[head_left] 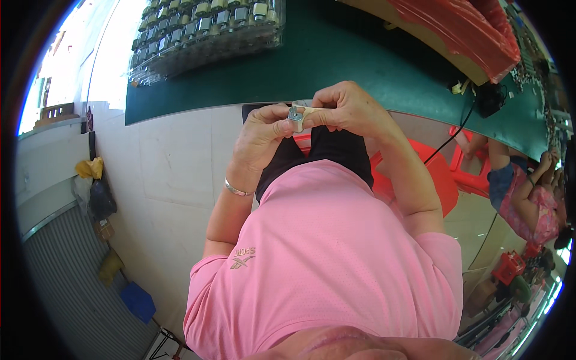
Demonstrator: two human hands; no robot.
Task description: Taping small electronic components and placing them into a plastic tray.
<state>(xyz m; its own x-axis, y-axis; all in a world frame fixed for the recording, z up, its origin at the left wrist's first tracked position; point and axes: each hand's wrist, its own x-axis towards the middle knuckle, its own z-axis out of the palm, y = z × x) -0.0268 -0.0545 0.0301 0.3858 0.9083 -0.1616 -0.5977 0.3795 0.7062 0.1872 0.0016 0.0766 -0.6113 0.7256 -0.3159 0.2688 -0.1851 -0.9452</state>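
Just in front of the table's near edge, both my hands come together around one small motor-like part [296, 113] with a grey metal body and a whitish section. My left hand [264, 135], with a silver bracelet at its wrist, pinches the part from the left between thumb and fingers. From the right, my right hand [354, 109] grips its whitish side, thumb against it and fingers curled behind. My fingertips cover much of the part, so its far side is hidden.
On the green table [336, 69], a clear plastic tray [157, 77] holds many similar parts at far left. A carton [429, 35] with red plastic stands far right, near a black device [492, 99] with a cord. Red stools [435, 180] and another person [531, 204] are at right.
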